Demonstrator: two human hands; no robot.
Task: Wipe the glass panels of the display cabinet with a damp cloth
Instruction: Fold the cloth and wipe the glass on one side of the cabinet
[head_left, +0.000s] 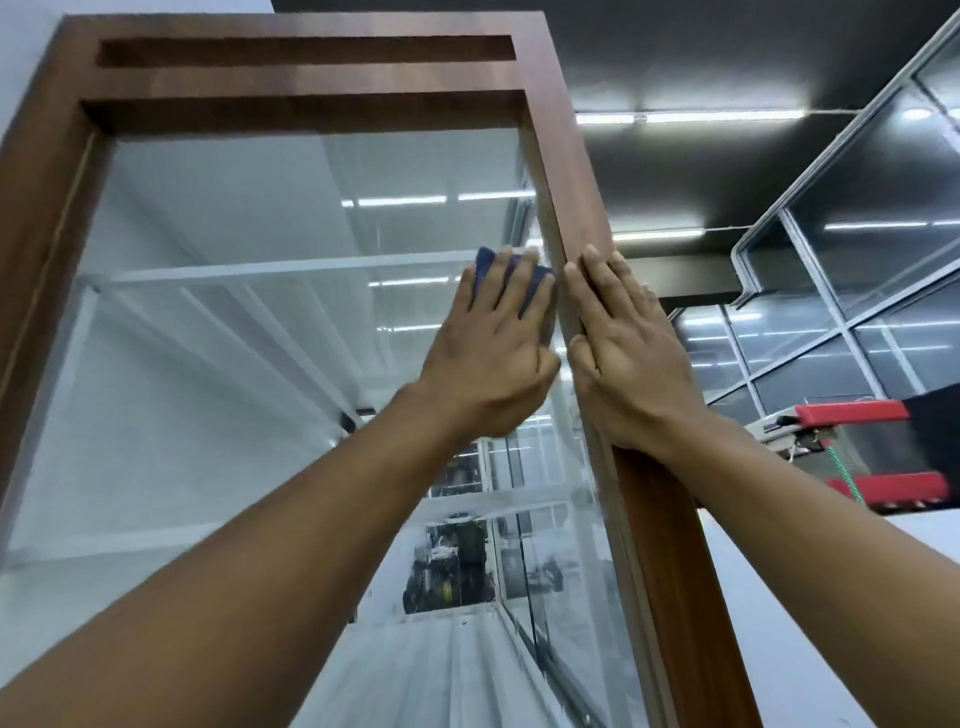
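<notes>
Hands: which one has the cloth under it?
The left hand, fingers flat on the blue cloth against the glass panel. The right hand has no cloth and rests on the wooden frame.

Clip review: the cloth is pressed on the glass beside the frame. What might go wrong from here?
The left hand presses the blue cloth on the glass panel with flat fingers, so it may slip and drop. The cloth sits right beside the wooden frame; a damp stroke could wet the wood. The right hand leans on that frame and might rock it.
</notes>
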